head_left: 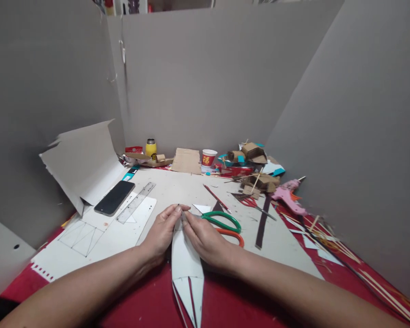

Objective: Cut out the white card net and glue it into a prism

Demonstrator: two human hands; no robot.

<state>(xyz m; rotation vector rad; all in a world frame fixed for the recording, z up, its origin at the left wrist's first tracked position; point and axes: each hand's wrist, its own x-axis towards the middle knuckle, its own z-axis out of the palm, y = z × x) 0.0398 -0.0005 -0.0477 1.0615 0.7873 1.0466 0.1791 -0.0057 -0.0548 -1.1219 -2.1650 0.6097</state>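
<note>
A white paper piece [187, 257], curved and cut into pointed strips at its near end, hangs over the table's front edge toward me. My left hand [162, 231] pinches its far end from the left side. From the right, my right hand [205, 237] has its fingers closed on the same far end, close to the left fingertips. Just beyond my right hand lie scissors with one green handle [225, 221] and one orange handle [234, 236]; their blades are mostly hidden behind the hand.
Left are a phone [115, 198], a clear ruler [135, 202] and a drawn-on sheet [59, 259]. Rightward lie a red pencil [217, 198], red-handled scissors [248, 202], a dark strip [262, 225], a pink glue gun [289, 196] and thin sticks. A paper cup [209, 158] and cardboard pieces [186, 161] stand behind.
</note>
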